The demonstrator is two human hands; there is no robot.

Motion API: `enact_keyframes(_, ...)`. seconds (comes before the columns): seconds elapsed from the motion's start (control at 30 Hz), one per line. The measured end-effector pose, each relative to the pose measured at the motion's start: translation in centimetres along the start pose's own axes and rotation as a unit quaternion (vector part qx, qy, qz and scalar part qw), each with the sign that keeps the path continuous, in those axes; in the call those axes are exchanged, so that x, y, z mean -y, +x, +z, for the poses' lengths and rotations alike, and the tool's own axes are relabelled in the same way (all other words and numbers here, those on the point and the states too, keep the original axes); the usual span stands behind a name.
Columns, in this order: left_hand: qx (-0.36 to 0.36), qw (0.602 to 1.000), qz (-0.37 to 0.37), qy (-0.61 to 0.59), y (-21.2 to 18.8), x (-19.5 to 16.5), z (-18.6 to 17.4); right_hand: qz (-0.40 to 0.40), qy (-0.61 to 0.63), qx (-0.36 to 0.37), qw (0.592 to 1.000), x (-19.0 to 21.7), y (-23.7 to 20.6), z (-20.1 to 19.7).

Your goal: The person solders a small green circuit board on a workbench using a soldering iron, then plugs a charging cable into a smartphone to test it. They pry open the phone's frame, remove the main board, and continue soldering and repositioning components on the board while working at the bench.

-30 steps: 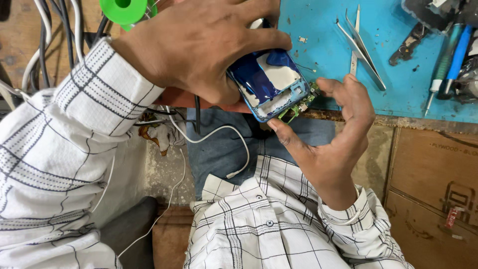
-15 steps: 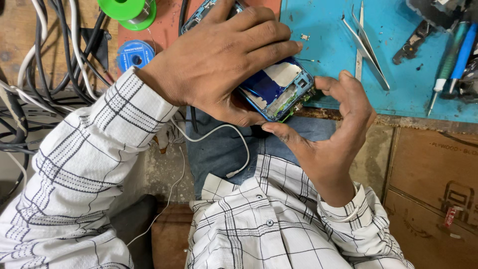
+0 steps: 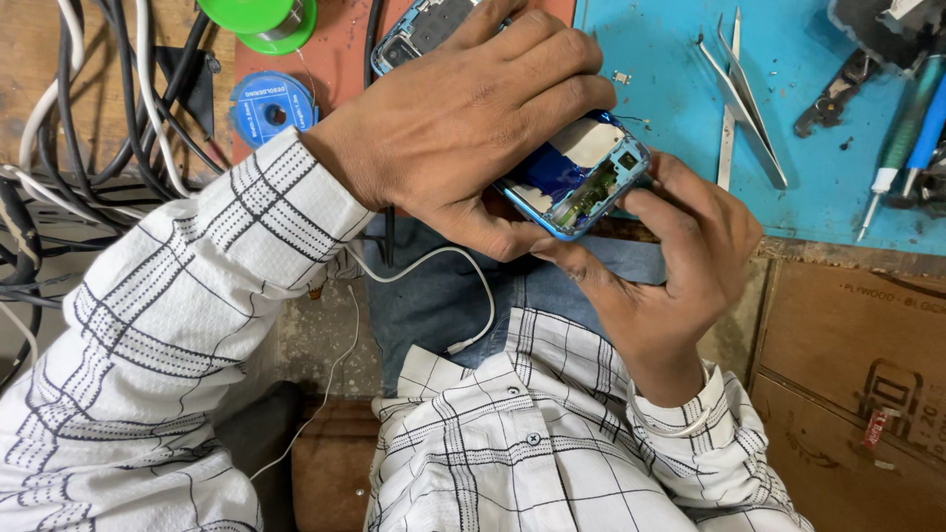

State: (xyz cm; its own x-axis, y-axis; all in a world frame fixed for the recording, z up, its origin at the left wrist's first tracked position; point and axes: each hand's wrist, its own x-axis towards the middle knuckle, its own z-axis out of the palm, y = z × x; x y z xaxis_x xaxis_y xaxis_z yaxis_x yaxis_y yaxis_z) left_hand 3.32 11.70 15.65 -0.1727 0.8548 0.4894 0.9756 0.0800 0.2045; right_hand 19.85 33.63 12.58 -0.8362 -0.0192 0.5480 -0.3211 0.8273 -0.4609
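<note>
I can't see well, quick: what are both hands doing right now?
Left hand: closed over the top of the opened blue phone, gripping it.
Right hand: closed on the same phone from below, fingers at its edge.

shirt: white, dark grid check | sleeves: long, buttoned front | jeans: blue denim

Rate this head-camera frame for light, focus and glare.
Head view: even, soft light with faint shadows; the left hand, right hand and opened blue phone are sharp; slight shine on the tweezers; wide-lens bending toward the edges; no motion blur.
</note>
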Motion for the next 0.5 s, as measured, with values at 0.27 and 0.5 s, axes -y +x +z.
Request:
enact_keyframes(0.27, 0.000, 1.000, -0.013, -0.006, -0.4, 0.3, -0.4, -0.008, -0.035, 0.030, 0.999, 0.7, 0.8, -0.1)
enact_keyframes(0.5, -0.019, 1.000, -0.012, -0.005, -1.0, 1.2, -0.4, -0.015, -0.068, 0.062, 0.996, 1.3, 1.6, 0.7)
